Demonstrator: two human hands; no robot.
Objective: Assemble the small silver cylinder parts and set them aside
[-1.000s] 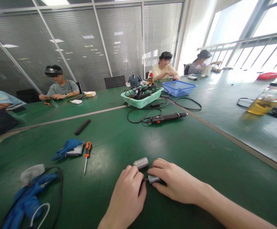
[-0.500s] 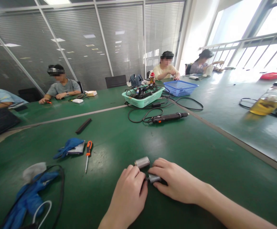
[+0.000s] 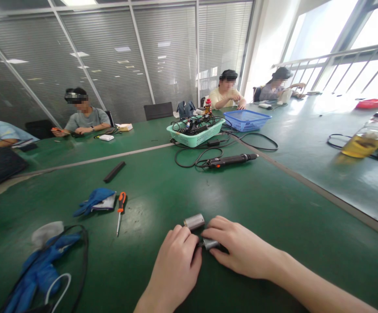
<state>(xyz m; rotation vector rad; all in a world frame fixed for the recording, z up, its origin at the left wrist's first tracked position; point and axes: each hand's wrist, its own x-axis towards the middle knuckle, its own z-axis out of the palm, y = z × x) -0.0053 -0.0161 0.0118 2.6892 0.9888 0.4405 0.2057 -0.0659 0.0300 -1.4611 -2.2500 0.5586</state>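
Observation:
Low over the green table [image 3: 150,191], my right hand [image 3: 241,248] is closed around a short silvery metal cylinder [image 3: 210,243], its thumb and fingers on either side. My left hand [image 3: 176,261] faces it with fingers curled together at the cylinder's left end. A small dark part shows between the two, but what the left fingers pinch is hidden. Just beyond my fingertips lies a second silvery cylinder [image 3: 194,222] on its side, close to both hands. Farther left rests a screwdriver [image 3: 121,208] with an orange and black handle.
Blue gloves [image 3: 99,202] and a black cable [image 3: 85,252] lie on the left. Ahead are a black bar [image 3: 114,171], a corded power screwdriver [image 3: 231,161], a green basket [image 3: 195,138] of cables and a blue basket [image 3: 246,121]. A jar [image 3: 365,139] stands right. Co-workers sit across the table.
Both my hands keep nearly the same place and grip on the cylinder. At the far left, a co-worker's hand has lifted an orange item off the table.

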